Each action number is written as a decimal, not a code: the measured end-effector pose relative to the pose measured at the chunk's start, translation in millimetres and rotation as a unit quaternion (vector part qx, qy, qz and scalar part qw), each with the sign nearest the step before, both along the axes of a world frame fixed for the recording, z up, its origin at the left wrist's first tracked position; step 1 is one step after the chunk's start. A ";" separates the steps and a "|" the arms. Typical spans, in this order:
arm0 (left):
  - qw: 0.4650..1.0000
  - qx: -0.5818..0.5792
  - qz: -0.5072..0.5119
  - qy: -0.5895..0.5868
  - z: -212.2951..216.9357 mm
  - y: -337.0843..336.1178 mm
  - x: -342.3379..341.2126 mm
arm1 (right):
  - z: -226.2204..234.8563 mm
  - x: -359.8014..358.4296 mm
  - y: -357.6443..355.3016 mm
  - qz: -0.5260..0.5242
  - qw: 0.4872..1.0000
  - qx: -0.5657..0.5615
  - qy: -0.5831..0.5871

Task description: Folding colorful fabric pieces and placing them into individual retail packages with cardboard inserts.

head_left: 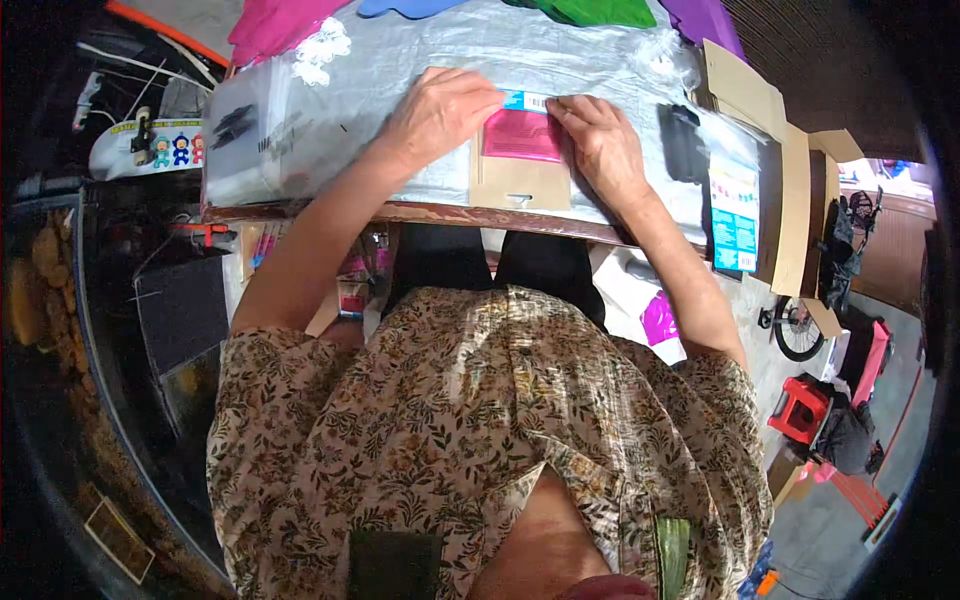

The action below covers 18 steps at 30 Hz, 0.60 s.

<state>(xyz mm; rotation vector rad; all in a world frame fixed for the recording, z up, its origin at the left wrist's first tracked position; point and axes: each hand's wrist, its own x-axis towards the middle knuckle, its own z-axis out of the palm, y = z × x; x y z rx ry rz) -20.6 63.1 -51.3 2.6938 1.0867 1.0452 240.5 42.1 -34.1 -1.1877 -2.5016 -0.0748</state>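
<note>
At the table's near edge lies a flat pink packet (523, 137) with a blue and white barcode strip (526, 101) along its top. A tan cardboard piece (520, 186) with a small slot sits under it. My left hand (445, 108) has its bent fingers closed at the strip's left end. At the right end, the fingers of my right hand (598, 135) are closed on the packet's upper corner. My fingertips partly hide both corners.
Clear plastic sheeting (390, 40) covers the table. Bundles of white ties (322, 50) and black strips (235, 125) lie left, more black strips (683, 143) right. Pink (280, 25) and green cloth (595, 10) line the far side. Blue printed cards (734, 215) and an open cardboard box (790, 200) stand right.
</note>
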 end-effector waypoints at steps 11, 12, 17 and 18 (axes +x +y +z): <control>0.999 -0.039 0.018 0.021 -1.4 -16.7 -7.2 | -8.7 19.1 -35.3 -0.081 0.993 -0.022 -0.078; 0.990 -0.136 0.045 -0.016 1.1 -13.2 -5.1 | -9.3 19.3 -37.0 -0.082 0.993 -0.026 -0.081; 0.971 -0.168 0.159 0.065 12.0 7.0 17.9 | -15.6 18.3 -48.1 -0.082 0.996 -0.044 -0.002; 0.971 -0.165 0.159 0.065 16.8 10.1 19.5 | -18.8 19.3 -47.7 -0.077 0.997 -0.017 -0.002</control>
